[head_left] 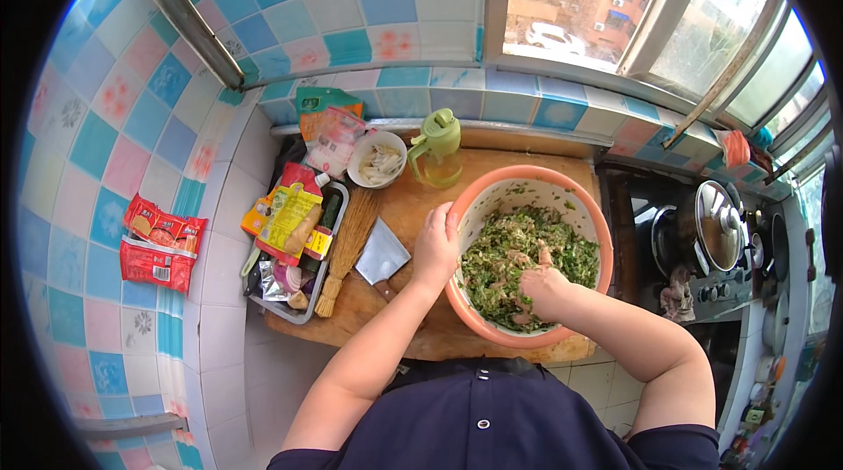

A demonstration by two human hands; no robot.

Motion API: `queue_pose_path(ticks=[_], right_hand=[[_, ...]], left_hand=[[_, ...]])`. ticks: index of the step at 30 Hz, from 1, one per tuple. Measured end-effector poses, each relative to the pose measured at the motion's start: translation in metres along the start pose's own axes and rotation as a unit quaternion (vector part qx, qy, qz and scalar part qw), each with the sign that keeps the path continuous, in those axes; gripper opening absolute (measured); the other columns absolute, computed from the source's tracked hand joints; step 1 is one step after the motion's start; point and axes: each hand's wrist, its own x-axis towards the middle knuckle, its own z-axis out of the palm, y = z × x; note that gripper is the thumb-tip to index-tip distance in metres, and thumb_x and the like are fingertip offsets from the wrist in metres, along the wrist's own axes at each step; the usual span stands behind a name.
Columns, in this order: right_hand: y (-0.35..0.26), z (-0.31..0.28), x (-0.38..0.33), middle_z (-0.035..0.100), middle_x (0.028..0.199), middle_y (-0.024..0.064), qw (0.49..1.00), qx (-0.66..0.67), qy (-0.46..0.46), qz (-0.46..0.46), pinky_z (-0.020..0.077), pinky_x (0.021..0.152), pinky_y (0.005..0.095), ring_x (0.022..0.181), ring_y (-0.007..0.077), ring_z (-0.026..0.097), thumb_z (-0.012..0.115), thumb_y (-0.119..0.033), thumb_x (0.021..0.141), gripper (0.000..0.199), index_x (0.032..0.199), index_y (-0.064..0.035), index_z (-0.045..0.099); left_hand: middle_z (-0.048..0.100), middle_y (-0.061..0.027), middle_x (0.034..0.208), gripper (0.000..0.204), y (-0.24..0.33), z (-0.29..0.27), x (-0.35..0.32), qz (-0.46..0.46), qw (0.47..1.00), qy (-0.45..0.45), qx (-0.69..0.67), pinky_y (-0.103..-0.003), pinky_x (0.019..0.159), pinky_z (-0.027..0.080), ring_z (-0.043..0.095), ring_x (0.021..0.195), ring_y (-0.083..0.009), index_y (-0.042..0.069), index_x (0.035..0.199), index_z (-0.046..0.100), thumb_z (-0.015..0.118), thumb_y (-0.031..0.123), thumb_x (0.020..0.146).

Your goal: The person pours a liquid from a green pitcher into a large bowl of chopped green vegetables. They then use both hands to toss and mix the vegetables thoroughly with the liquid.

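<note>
While the right hand (537, 284) is sunk in the chopped green filling with pale pieces (518, 259), we see in the head view that its fingers are curled down into the mass, half closed around a clump of it; how tightly they close we cannot tell, because the filling hides the tips. This filling lies inside the large round pink plastic basin (590, 206), which we take as our landmark. The left hand (435, 246) is on the basin's left rim, its fingers bent over the edge and gripping it.

The basin sits on the thick wooden chopping board (413, 198). Just left of the basin lies the broad steel cleaver (381, 255), and further left the straw brush (344, 250) and the grey metal tray of packets (303, 316). Behind the basin stand the green plastic oil jug (436, 149) and the small white bowl (378, 158). To the right of the basin is the pot with a steel lid (718, 224) on the stove.

In our judgement, to mix well we should keep the left hand firm on the rim, so the basin does not slide toward the cleaver, and turn the filling from the bottom upward, staying away from the rim so nothing spills.
</note>
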Motion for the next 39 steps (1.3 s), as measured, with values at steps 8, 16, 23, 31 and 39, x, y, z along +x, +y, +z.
queue_pose_path(ticks=[8, 16, 23, 31, 39], right_hand=[[0.014, 0.008, 0.041, 0.062, 0.090, 0.0111, 0.990, -0.079, 0.097, 0.060, 0.0514, 0.071, 0.0327, 0.085, 0.0244, 0.063, 0.063, -0.011, 0.071, 0.015, 0.084, -0.0044, 0.068], [0.014, 0.004, 0.040, 0.061, 0.093, 0.0103, 0.975, 0.022, 0.202, 0.086, 0.0493, 0.081, 0.0350, 0.095, 0.0246, 0.061, 0.063, -0.008, 0.069, 0.019, 0.088, -0.0047, 0.065], [-0.013, 0.015, -0.034, 0.011, 0.150, 0.0228, 0.932, 0.234, 0.278, -0.005, 0.0238, 0.109, 0.0441, 0.135, 0.0397, 0.024, 0.066, -0.014, 0.072, 0.074, 0.141, -0.0163, 0.038], [-0.030, 0.059, -0.046, 0.018, 0.144, 0.0330, 0.767, 0.449, 0.378, 0.259, 0.0217, 0.109, 0.0403, 0.134, 0.0407, 0.027, 0.055, -0.033, 0.089, 0.085, 0.144, 0.0029, 0.001], [0.026, 0.001, -0.007, 0.016, 0.151, 0.0149, 0.621, 0.700, 0.140, 0.324, 0.0155, 0.112, 0.0547, 0.140, 0.0310, 0.012, 0.061, -0.043, 0.075, 0.093, 0.147, -0.0105, 0.012]], left_hand=[[0.064, -0.0122, 0.096, 0.033, -0.002, 0.006, -0.003, -0.097, 0.988, -0.015, -0.120, -0.031, 0.080, 0.046, 0.060, 0.087, -0.0177, -0.003, 0.112, 0.055, 0.044, 0.024, 0.098], [0.055, -0.0168, 0.115, 0.037, 0.007, -0.003, -0.093, -0.138, 0.952, -0.027, -0.271, -0.031, 0.089, 0.042, 0.054, 0.102, -0.0190, -0.002, 0.130, 0.028, 0.039, 0.017, 0.100], [0.037, -0.0254, 0.131, 0.071, -0.002, -0.058, -0.088, -0.017, 0.978, -0.209, -0.004, -0.040, 0.103, 0.033, 0.040, 0.123, -0.0348, -0.004, 0.141, 0.012, 0.054, 0.025, 0.092], [0.048, -0.0235, 0.120, 0.050, 0.012, -0.011, 0.010, 0.110, 0.970, -0.166, 0.137, -0.046, 0.089, 0.044, 0.051, 0.106, -0.0411, 0.000, 0.134, 0.032, 0.048, 0.023, 0.092], [0.053, -0.0219, 0.115, 0.045, 0.011, -0.002, 0.014, 0.093, 0.973, -0.166, 0.129, -0.048, 0.078, 0.046, 0.057, 0.094, -0.0411, 0.002, 0.133, 0.035, 0.044, 0.018, 0.093]])
